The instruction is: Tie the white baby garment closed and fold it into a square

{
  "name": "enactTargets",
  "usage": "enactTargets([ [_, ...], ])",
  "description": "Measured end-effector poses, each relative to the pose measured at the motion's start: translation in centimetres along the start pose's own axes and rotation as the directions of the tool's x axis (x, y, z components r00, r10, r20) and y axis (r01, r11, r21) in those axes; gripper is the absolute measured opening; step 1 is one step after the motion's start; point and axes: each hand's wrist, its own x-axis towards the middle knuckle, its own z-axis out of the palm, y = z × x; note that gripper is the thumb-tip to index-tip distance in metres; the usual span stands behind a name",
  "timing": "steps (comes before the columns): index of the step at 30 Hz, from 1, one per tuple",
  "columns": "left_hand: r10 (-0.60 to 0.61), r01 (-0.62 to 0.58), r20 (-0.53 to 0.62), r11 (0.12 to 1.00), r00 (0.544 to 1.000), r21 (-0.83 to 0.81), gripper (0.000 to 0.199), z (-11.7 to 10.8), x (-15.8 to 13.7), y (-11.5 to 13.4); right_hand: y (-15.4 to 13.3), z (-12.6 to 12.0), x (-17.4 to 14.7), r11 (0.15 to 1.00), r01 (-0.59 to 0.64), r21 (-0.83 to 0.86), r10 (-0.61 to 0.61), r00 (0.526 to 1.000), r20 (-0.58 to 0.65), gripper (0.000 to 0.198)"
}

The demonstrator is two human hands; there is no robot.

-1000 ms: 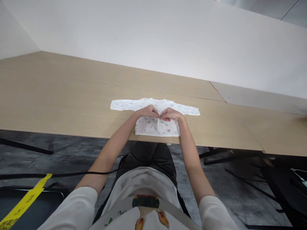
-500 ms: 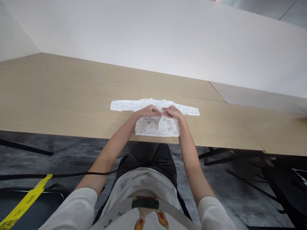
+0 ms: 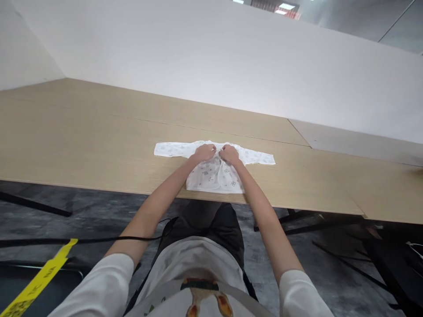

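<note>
A small white baby shirt (image 3: 214,178) with a scattered print lies on the table, its sleeves spread out to both sides and its hem toward me. Close to the neckline, my left hand (image 3: 205,152) is closed, its fingers pinching the front of the shirt. My right hand (image 3: 229,154) is closed on the cloth just beside it, a small gap between the two. The front edges of the shirt run down from between my hands, with the fabric slightly bunched there. My fingertips hide the exact bit of cloth they grip.
The pale wooden table (image 3: 99,141) ends in a front edge close to my body. A white partition (image 3: 181,53) rises behind it. At lower left are a black chair (image 3: 42,286) with a yellow strap (image 3: 42,277) and a black cable (image 3: 89,241).
Both hands have moved up the front toward the neckline, their fingers now curled tighter. The cloth between them has drawn together. The view has tilted up slightly.
</note>
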Motion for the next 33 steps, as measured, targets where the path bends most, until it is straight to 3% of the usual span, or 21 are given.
enactTargets([
  [6, 0.031, -0.029, -0.069, 0.999, 0.997, 0.019, 0.026, 1.1, 0.4, 0.9, 1.5, -0.7, 0.2, 0.975, -0.022, 0.222, 0.018, 1.0, 0.021, 0.021],
  [10, 0.077, -0.088, -0.124, 0.992, 0.989, -0.086, 0.021, 1.5, 0.2, 0.5, 1.7, -0.5, -0.2, 0.958, 0.008, 0.285, -0.011, 1.0, 0.009, 0.032],
  [16, 0.093, -0.125, -0.129, 0.955, 0.987, -0.268, 0.021, 1.5, 0.5, 0.1, 1.4, -0.7, -0.5, 0.925, 0.031, 0.378, -0.032, 0.999, -0.004, 0.025],
  [22, -0.007, -0.065, -0.174, 0.912, 0.985, -0.406, 0.022, 2.0, 0.8, -0.2, 1.5, -0.7, -0.7, 0.796, -0.001, 0.605, -0.067, 0.994, 0.09, 0.018],
  [25, -0.016, -0.062, -0.161, 0.882, 0.987, -0.468, 0.023, 2.0, 0.7, -0.3, 1.4, -0.4, -0.7, 0.789, -0.026, 0.613, -0.037, 0.995, 0.089, 0.01],
  [33, 0.049, -0.139, -0.202, 0.878, 0.978, -0.458, 0.025, 1.1, -0.4, 0.6, 0.8, 0.3, -0.7, 0.755, -0.055, 0.653, 0.013, 0.997, 0.07, 0.008],
])
